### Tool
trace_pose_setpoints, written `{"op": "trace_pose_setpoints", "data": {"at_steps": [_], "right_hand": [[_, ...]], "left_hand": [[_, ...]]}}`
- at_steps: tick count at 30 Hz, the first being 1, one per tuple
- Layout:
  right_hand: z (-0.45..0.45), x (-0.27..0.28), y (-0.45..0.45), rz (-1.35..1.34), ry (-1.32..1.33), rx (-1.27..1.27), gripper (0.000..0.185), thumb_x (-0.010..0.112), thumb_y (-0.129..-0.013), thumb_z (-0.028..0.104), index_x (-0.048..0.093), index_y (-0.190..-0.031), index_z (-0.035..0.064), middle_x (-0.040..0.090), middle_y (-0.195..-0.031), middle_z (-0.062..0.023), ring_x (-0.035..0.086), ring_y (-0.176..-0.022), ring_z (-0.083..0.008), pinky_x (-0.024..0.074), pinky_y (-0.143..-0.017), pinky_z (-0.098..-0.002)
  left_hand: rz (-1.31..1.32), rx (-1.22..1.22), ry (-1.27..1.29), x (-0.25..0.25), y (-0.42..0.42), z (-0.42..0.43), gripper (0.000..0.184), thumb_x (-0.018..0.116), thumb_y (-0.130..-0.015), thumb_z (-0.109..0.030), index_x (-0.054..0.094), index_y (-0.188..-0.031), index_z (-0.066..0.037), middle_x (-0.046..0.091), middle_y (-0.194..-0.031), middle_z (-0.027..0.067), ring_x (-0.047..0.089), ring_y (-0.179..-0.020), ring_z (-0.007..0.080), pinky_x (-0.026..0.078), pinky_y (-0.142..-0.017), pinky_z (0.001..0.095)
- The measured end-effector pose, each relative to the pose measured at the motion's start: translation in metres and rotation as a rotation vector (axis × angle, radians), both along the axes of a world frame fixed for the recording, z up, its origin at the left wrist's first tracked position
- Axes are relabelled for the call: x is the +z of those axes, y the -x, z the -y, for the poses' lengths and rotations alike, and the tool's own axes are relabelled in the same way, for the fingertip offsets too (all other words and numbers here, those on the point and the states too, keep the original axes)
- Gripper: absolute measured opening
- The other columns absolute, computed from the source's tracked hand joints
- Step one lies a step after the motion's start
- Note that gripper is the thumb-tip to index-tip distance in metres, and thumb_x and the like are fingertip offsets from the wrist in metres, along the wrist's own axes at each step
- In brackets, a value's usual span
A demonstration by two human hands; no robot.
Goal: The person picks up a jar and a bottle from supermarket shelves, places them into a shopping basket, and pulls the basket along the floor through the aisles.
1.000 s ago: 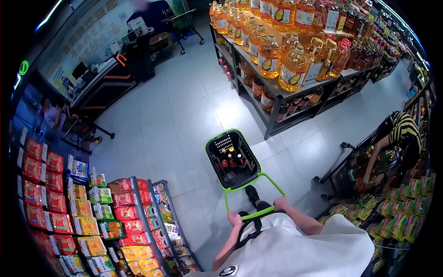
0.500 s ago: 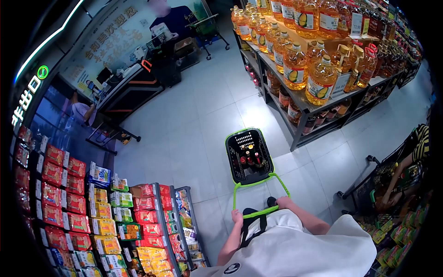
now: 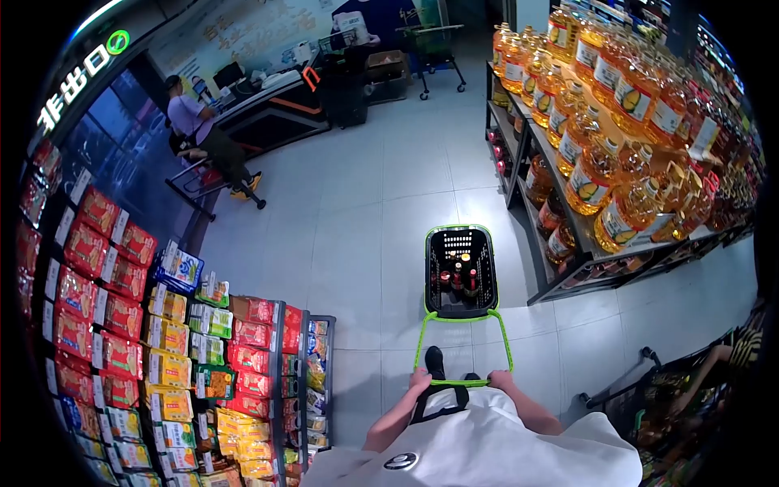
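Observation:
A black rolling shopping basket (image 3: pixel 460 303) with a green rim stands on the floor ahead of me, several dark bottles with red caps (image 3: pixel 458 278) upright inside. Its green handle (image 3: pixel 459 381) reaches back to my waist. My left hand (image 3: pixel 420 379) is closed round the handle's left corner, and my right hand (image 3: pixel 501 380) grips the right corner. A black strap (image 3: pixel 438 402) lies across my white shirt beneath the handle. My dark shoe (image 3: pixel 436 362) shows on the floor between handle and basket.
Snack packets (image 3: pixel 122 300) fill racks at left. Large oil bottles (image 3: pixel 629 215) crowd the shelf on the right. A person (image 3: pixel 195 122) stands by a cart near the checkout counter (image 3: pixel 272 114); another person's striped sleeve (image 3: pixel 742 349) is beside a cart at right.
My view has moved forward and turned. The basket sits straighter ahead, both hands still on its handle. The oil shelf is nearer, and a person at the counter shows more fully.

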State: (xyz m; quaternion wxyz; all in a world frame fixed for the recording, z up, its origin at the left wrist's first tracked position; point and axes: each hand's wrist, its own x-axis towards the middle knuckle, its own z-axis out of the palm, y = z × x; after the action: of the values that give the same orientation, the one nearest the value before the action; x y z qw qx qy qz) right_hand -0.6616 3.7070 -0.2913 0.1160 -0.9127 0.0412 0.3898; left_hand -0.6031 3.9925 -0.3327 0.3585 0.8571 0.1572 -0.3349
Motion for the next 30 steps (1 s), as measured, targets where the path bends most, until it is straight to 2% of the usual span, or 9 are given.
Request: {"op": "trace_pose_setpoints", "data": {"at_steps": [4, 7, 10, 13, 16, 19, 21, 25, 30], "right_hand": [[-0.001, 0.005, -0.037, -0.042, 0.045, 0.008, 0.027, 0.061, -0.065, 0.035, 0.067, -0.089, 0.0245, 0.063, -0.091, -0.0060, 0.059, -0.089, -0.0244, 0.0391, -0.084, -0.0399], [-0.005, 0.000, -0.052, -0.100, 0.078, -0.077, 0.031, 0.061, -0.066, 0.040, 0.066, -0.091, 0.0219, 0.063, -0.095, -0.0060, 0.058, -0.093, -0.0228, 0.0368, -0.088, -0.0413], [-0.004, 0.000, -0.071, -0.034, 0.115, -0.097, 0.028, 0.060, -0.067, 0.035, 0.066, -0.089, 0.0203, 0.063, -0.093, -0.0060, 0.059, -0.091, -0.0228, 0.0370, -0.088, -0.0418], [-0.014, 0.015, -0.090, -0.010, 0.165, -0.091, 0.026, 0.059, -0.063, 0.028, 0.067, -0.086, 0.0197, 0.064, -0.088, -0.0063, 0.060, -0.087, -0.0226, 0.0349, -0.090, -0.0450], [-0.010, 0.025, -0.112, 0.050, 0.151, -0.120, 0.027, 0.061, -0.059, 0.027, 0.067, -0.085, 0.0194, 0.064, -0.085, -0.0073, 0.060, -0.084, -0.0235, 0.0348, -0.091, -0.0451], [0.000, 0.037, -0.138, 0.078, 0.151, -0.166, 0.028, 0.061, -0.057, 0.025, 0.067, -0.085, 0.0200, 0.064, -0.083, -0.0067, 0.061, -0.082, -0.0230, 0.0362, -0.090, -0.0439], [0.002, 0.044, -0.153, 0.082, 0.150, -0.163, 0.028, 0.063, -0.057, 0.024, 0.067, -0.084, 0.0202, 0.064, -0.083, -0.0060, 0.061, -0.081, -0.0223, 0.0370, -0.088, -0.0419], [0.005, 0.045, -0.175, 0.033, 0.111, -0.206, 0.028, 0.063, -0.057, 0.024, 0.067, -0.084, 0.0208, 0.064, -0.082, -0.0054, 0.060, -0.080, -0.0217, 0.0362, -0.087, -0.0401], [0.006, 0.028, -0.196, -0.008, 0.152, -0.140, 0.027, 0.061, -0.060, 0.027, 0.067, -0.086, 0.0225, 0.064, -0.083, -0.0063, 0.060, -0.082, -0.0222, 0.0360, -0.087, -0.0368]], "left_hand": [[-0.092, -0.056, 0.083, 0.018, -0.047, -0.007, 0.040, 0.059, -0.065, -0.026, 0.055, -0.103, -0.012, 0.053, -0.107, 0.0154, 0.046, -0.105, 0.0321, 0.038, -0.091, 0.0359], [-0.037, -0.161, -0.093, 0.045, -0.077, -0.006, 0.037, 0.057, -0.066, -0.023, 0.055, -0.102, -0.012, 0.051, -0.109, 0.0139, 0.048, -0.105, 0.0310, 0.039, -0.090, 0.0358], [0.273, -0.288, -0.117, 0.062, -0.114, -0.001, 0.035, 0.054, -0.067, -0.018, 0.056, -0.101, -0.011, 0.050, -0.110, 0.0132, 0.049, -0.105, 0.0287, 0.039, -0.090, 0.0357], [0.238, -0.549, 0.198, 0.064, -0.136, 0.004, 0.033, 0.048, -0.068, -0.013, 0.057, -0.100, -0.008, 0.053, -0.109, 0.0136, 0.050, -0.104, 0.0267, 0.040, -0.088, 0.0351], [0.143, -0.617, 0.361, 0.053, -0.151, 0.013, 0.032, 0.049, -0.068, -0.013, 0.058, -0.099, -0.008, 0.058, -0.103, 0.0140, 0.052, -0.101, 0.0283, 0.040, -0.087, 0.0353], [0.080, -0.703, 0.352, 0.085, -0.166, 0.021, 0.031, 0.052, -0.068, -0.018, 0.059, -0.097, -0.010, 0.061, -0.095, 0.0136, 0.056, -0.093, 0.0287, 0.041, -0.085, 0.0363], [0.237, -0.864, 0.239, 0.081, -0.176, 0.025, 0.031, 0.056, -0.068, -0.031, 0.062, -0.092, -0.011, 0.062, -0.090, 0.0137, 0.059, -0.087, 0.0287, 0.041, -0.084, 0.0394], [0.211, -0.905, 0.075, 0.092, -0.196, 0.036, 0.031, 0.060, -0.067, -0.042, 0.068, -0.080, -0.015, 0.063, -0.079, 0.0154, 0.060, -0.082, 0.0315, 0.041, -0.083, 0.0410], [0.167, -1.003, -0.017, 0.066, -0.230, 0.054, 0.039, 0.056, -0.069, -0.044, 0.067, -0.079, -0.007, 0.062, -0.079, 0.0177, 0.060, -0.080, 0.0331, 0.047, -0.074, 0.0408]]}}
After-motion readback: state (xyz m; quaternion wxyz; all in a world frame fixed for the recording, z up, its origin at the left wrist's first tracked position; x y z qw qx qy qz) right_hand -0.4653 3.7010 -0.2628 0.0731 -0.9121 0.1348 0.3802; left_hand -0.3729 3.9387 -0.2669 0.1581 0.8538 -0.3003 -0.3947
